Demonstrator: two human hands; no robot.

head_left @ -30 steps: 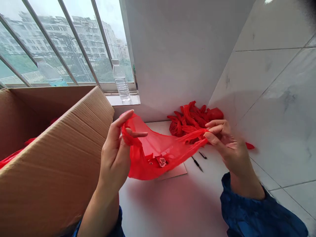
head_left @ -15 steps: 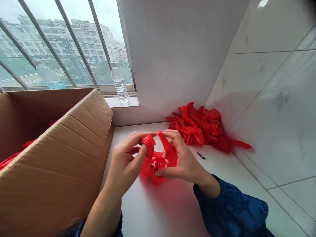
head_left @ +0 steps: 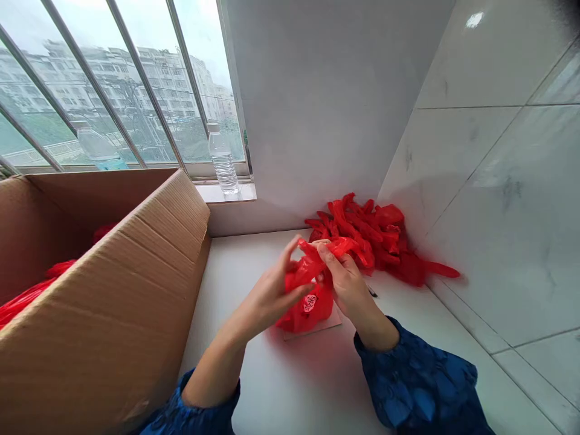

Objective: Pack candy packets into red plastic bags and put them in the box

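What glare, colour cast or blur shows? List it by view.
Head view: small bright glare high on the tiled wall; washed-out sky outside; reddish cast on the white surface near the red bag; dark blur in the top right corner.

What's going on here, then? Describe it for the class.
A person's right hand pinches the gathered top of a red plastic bag over a white table, while the left hand is at its side, fingers spread. A printed item shows through. A heap of red plastic bags lies by the wall; an open cardboard box stands on the left.
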